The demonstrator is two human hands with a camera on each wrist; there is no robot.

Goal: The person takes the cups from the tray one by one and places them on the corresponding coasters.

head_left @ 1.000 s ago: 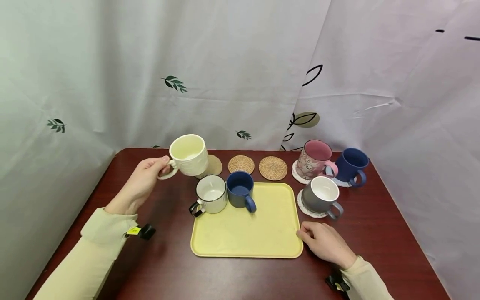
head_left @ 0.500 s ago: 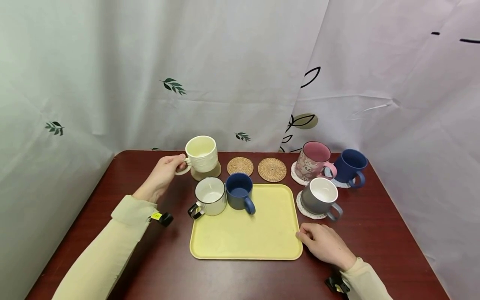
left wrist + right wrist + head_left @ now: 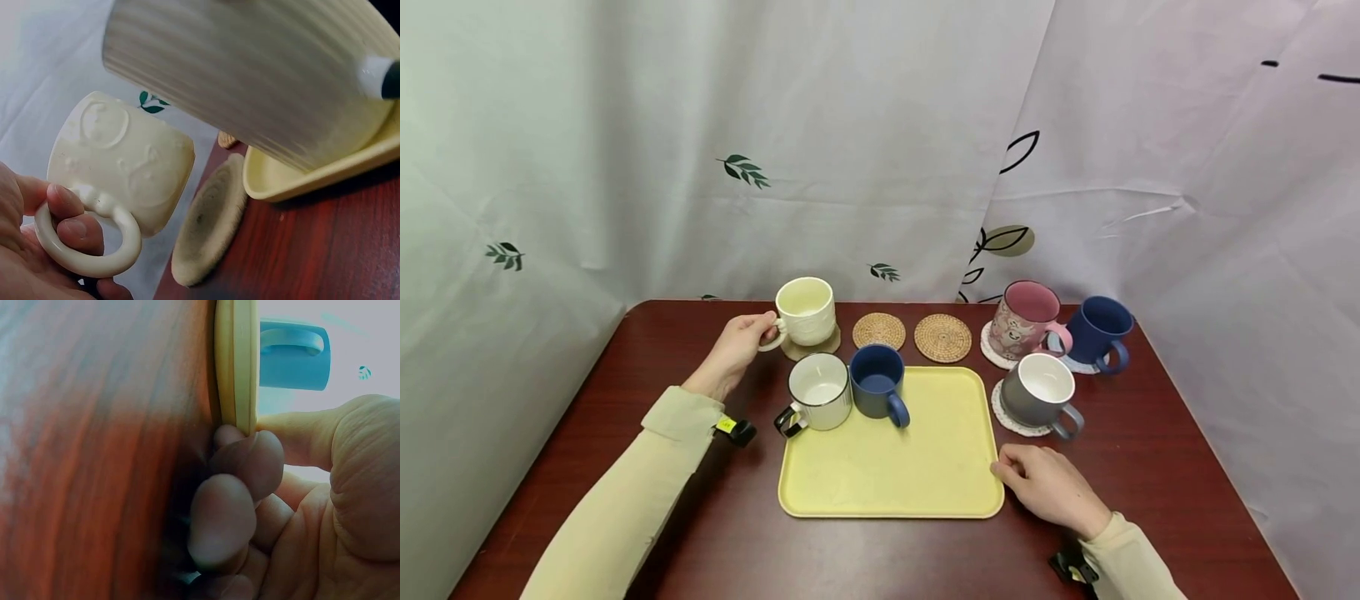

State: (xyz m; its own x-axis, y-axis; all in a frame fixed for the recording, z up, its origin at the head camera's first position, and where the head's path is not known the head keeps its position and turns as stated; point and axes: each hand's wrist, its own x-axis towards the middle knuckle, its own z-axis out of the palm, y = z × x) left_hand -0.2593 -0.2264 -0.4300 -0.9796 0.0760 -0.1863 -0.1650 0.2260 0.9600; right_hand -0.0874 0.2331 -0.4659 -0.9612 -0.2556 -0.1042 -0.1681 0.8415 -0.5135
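My left hand (image 3: 735, 350) holds a cream embossed mug (image 3: 808, 315) by its handle. In the left wrist view the fingers curl through the handle, and a gap shows between the mug (image 3: 119, 156) and the round wooden coaster (image 3: 209, 222). My right hand (image 3: 1051, 487) pinches the right rim of the yellow tray (image 3: 895, 483), thumb over the edge and fingers curled beneath it in the right wrist view. On the tray's far left stand a white mug with a black rim (image 3: 820, 400) and a blue mug (image 3: 876, 383).
Two woven coasters, one (image 3: 878, 331) beside the other (image 3: 943, 337), lie along the back. At the right, a pink patterned mug (image 3: 1018, 325), a grey mug (image 3: 1030, 398) and a dark blue mug (image 3: 1093, 333) stand on pale coasters. A curtain (image 3: 850, 125) hangs behind the table.
My left hand has carried the cream mug to the right and lowered it over the leftmost coaster. My right hand has stayed at the tray's edge.
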